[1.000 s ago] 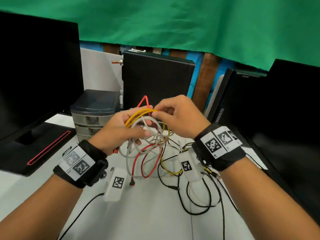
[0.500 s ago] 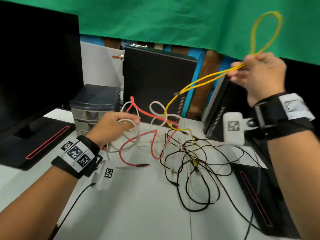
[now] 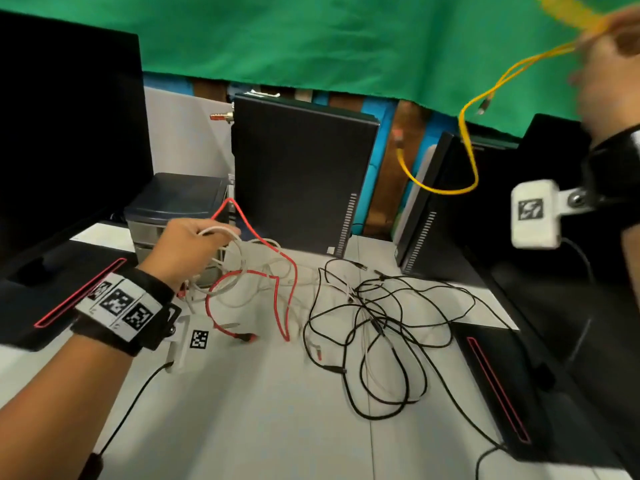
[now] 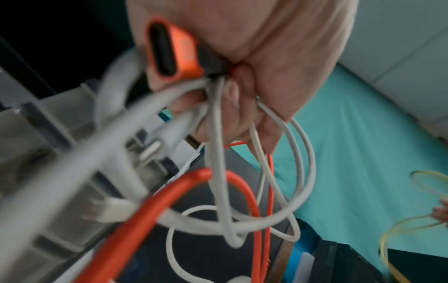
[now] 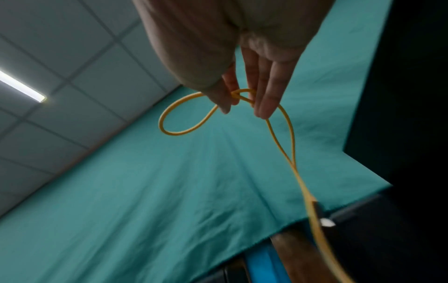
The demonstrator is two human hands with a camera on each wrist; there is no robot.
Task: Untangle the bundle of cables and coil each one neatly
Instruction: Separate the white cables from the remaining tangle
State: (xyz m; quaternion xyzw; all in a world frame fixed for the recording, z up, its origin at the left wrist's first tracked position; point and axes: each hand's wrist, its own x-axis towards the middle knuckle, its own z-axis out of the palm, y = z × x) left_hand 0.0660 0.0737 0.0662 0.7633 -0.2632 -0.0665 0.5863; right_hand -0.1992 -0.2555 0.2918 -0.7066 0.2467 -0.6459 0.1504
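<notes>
A green cloth [image 3: 346,46] hangs behind a black computer tower [image 3: 298,174].

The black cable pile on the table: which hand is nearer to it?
Left. The left hand grips white cables just left of the black cable pile, low above the table. The right hand is raised high to the upper right, pinching the yellow cable.

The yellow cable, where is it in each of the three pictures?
Head: the yellow cable hangs at upper right from the raised right hand.
Left wrist: small and blurred at the far right edge.
Right wrist: in the middle, a loop pinched by the fingers.
Shared landmark: the green cloth behind the cable in all three.
</notes>
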